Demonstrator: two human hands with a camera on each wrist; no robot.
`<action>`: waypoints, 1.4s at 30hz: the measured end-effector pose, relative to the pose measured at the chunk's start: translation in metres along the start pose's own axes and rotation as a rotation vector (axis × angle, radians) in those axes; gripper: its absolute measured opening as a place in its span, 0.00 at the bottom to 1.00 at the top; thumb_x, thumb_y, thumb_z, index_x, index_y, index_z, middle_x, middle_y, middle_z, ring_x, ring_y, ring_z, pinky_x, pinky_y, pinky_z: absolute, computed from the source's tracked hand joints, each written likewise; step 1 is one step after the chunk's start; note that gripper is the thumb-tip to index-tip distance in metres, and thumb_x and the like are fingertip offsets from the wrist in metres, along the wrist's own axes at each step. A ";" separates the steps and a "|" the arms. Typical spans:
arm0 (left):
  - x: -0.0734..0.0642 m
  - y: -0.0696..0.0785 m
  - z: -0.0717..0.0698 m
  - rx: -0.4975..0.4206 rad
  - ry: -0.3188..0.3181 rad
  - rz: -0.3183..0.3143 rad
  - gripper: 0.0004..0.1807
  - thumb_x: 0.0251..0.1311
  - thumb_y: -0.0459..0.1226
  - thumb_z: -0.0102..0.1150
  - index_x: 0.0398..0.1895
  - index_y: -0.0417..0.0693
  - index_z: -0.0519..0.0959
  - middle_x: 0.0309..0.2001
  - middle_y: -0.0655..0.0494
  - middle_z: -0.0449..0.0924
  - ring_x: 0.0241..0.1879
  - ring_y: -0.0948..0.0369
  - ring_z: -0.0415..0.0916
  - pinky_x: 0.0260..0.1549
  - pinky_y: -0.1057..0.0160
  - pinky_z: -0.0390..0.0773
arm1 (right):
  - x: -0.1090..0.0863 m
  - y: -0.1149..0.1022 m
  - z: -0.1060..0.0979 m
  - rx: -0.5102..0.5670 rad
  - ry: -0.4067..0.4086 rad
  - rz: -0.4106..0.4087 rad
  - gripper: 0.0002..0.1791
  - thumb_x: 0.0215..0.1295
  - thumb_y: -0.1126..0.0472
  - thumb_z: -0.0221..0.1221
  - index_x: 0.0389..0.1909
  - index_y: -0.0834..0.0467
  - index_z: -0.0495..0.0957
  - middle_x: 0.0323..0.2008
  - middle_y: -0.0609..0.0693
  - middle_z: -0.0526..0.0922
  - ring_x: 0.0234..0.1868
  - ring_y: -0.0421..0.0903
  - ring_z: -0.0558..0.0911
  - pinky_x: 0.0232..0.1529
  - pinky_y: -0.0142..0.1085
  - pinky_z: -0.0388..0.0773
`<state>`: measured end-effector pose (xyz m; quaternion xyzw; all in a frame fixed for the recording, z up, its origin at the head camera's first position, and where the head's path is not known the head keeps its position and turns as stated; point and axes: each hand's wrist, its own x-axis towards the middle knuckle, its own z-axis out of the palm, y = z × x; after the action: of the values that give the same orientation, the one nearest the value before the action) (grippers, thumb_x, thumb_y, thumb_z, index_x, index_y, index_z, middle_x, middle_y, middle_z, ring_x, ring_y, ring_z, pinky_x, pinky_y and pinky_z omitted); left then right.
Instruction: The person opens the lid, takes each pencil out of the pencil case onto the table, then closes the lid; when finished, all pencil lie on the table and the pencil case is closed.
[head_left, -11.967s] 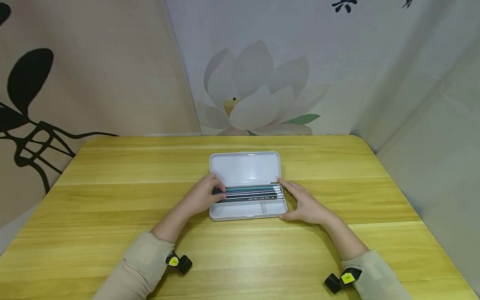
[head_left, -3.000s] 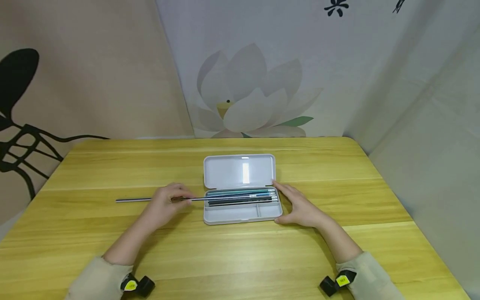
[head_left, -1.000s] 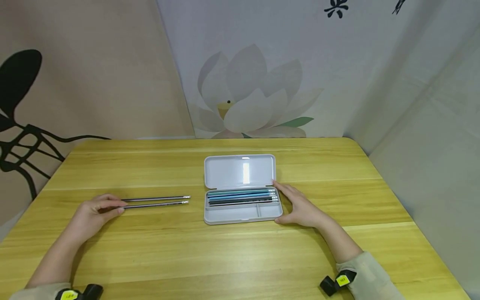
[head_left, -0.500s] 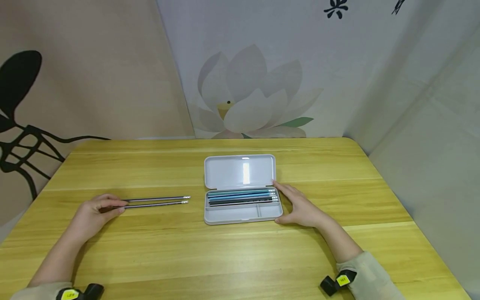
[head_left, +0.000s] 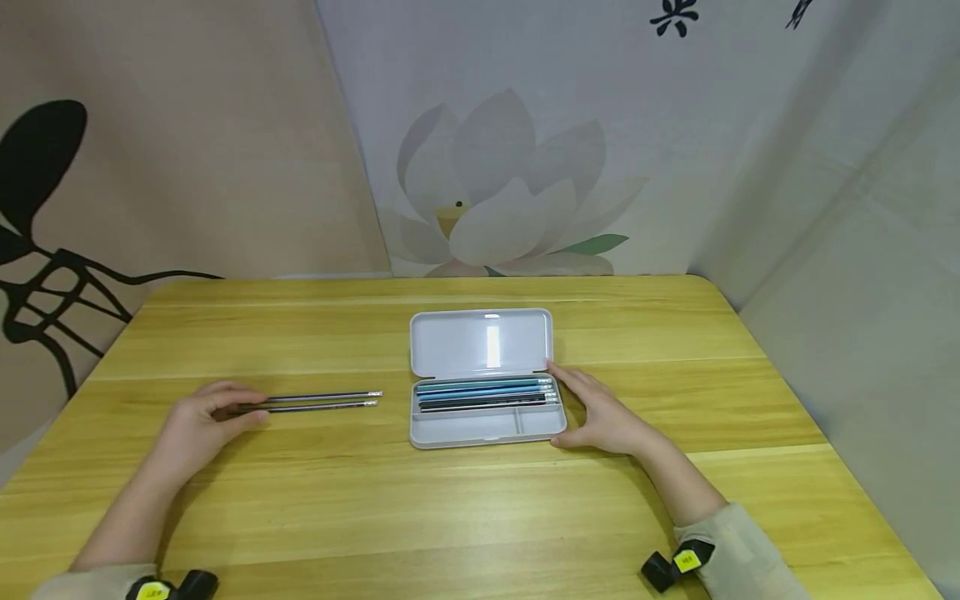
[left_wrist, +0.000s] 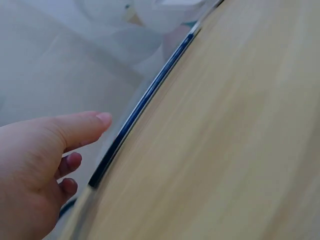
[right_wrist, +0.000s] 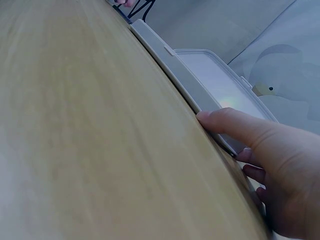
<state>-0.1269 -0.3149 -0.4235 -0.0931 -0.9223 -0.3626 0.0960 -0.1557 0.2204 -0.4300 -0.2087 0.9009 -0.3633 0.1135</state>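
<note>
Both your hands are at work, and from the head view your left hand [head_left: 201,423] sits low with thumb and fingers parted around the near ends of two loose pencils [head_left: 322,396]; whether the fingertips press on them, I can't tell. The pencils lie almost parallel on the wooden table [head_left: 480,517], their silver-and-white eraser ends pointing from your left hand towards your right. And here's your right hand [head_left: 606,414], thumb and forefinger spread wide across the end of the white pencil case [head_left: 457,429], touching its two corners. The case lies just beside that hand, between your two hands, its lid [head_left: 472,342] laid back on the far side. More pencils [head_left: 480,392], green, blue and black, fill the back compartment.

Over to the left wrist: your thumb reaches out straight, two fingertips curl beneath it, and a blue pencil runs along past the thumb tip, a sliver of space between them.

Now the right wrist: your thumb tip is on the case's near corner, other fingers tucked around beyond its end, and the lid rises past your thumb.
</note>
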 end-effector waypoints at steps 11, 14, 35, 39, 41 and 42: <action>0.005 0.044 0.028 -0.126 -0.041 0.023 0.13 0.56 0.38 0.68 0.43 0.43 0.85 0.46 0.50 0.78 0.44 0.67 0.69 0.37 0.75 0.71 | 0.001 0.005 0.001 -0.012 0.015 -0.034 0.59 0.43 0.51 0.76 0.75 0.44 0.51 0.70 0.55 0.57 0.69 0.59 0.54 0.63 0.62 0.52; 0.007 0.055 0.038 -0.150 -0.065 0.037 0.13 0.56 0.38 0.68 0.44 0.43 0.84 0.47 0.50 0.78 0.45 0.64 0.70 0.38 0.74 0.73 | 0.001 0.005 0.001 -0.011 0.014 -0.034 0.59 0.43 0.51 0.75 0.75 0.45 0.51 0.70 0.56 0.57 0.69 0.60 0.54 0.63 0.62 0.51; 0.035 0.109 0.105 -0.278 -0.161 0.180 0.12 0.52 0.31 0.70 0.41 0.42 0.85 0.44 0.53 0.82 0.41 0.56 0.74 0.38 0.60 0.76 | 0.001 0.007 0.002 -0.017 0.018 -0.042 0.59 0.44 0.49 0.75 0.75 0.45 0.50 0.70 0.56 0.57 0.69 0.60 0.54 0.62 0.63 0.52; 0.041 0.115 0.113 -0.298 -0.180 0.194 0.12 0.52 0.32 0.70 0.42 0.44 0.85 0.44 0.55 0.82 0.41 0.57 0.73 0.37 0.60 0.74 | 0.000 0.005 0.001 -0.025 0.020 -0.047 0.59 0.43 0.51 0.75 0.75 0.46 0.50 0.70 0.56 0.57 0.69 0.61 0.54 0.62 0.63 0.51; 0.044 0.117 0.117 -0.297 -0.186 0.213 0.12 0.52 0.32 0.70 0.41 0.44 0.85 0.44 0.56 0.82 0.41 0.57 0.73 0.37 0.60 0.74 | 0.000 0.005 0.001 -0.026 0.020 -0.048 0.59 0.43 0.52 0.75 0.75 0.46 0.50 0.70 0.56 0.57 0.69 0.61 0.54 0.62 0.63 0.51; 0.046 0.118 0.120 -0.293 -0.188 0.224 0.12 0.52 0.31 0.70 0.41 0.44 0.85 0.43 0.57 0.82 0.40 0.57 0.73 0.37 0.60 0.74 | 0.000 0.005 0.001 -0.026 0.021 -0.048 0.59 0.43 0.52 0.75 0.75 0.46 0.50 0.70 0.56 0.57 0.69 0.61 0.54 0.62 0.63 0.51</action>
<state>-0.1558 -0.1431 -0.4215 -0.2414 -0.8485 -0.4696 0.0344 -0.1568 0.2229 -0.4338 -0.2281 0.9013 -0.3564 0.0926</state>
